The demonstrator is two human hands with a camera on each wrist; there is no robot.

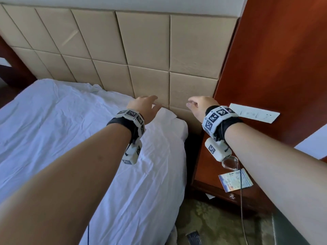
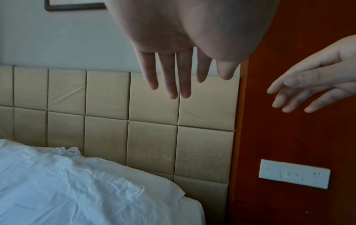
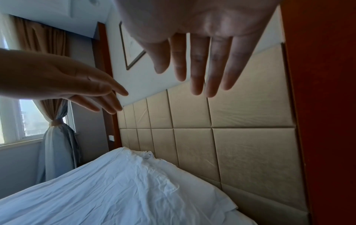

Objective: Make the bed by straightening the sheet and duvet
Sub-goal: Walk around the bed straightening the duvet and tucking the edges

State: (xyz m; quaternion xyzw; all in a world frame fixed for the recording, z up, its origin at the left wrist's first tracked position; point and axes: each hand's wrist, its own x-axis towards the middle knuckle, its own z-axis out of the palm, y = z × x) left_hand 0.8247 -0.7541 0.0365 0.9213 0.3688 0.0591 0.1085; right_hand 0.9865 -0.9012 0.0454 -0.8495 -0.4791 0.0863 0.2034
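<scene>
Item one: the white sheet (image 1: pixel 70 129), wrinkled, spread over the bed up to the padded tan headboard (image 1: pixel 141 50), its corner folded back at the near edge. Item two: my left hand (image 1: pixel 144 107) and my right hand (image 1: pixel 198 106), both raised near that corner, fingers straight and spread, holding nothing. Item three: a white switch panel (image 1: pixel 254 113) on the wood wall.

Bed (image 1: pixel 184 131) against padded headboard (image 1: pixel 146 55); wrinkled white sheet (image 1: pixel 70 121) covers it (corner rumpled). Nightstand (image 1: pixel 208 174) beside it carries a card (image 1: pixel 235 180).
</scene>
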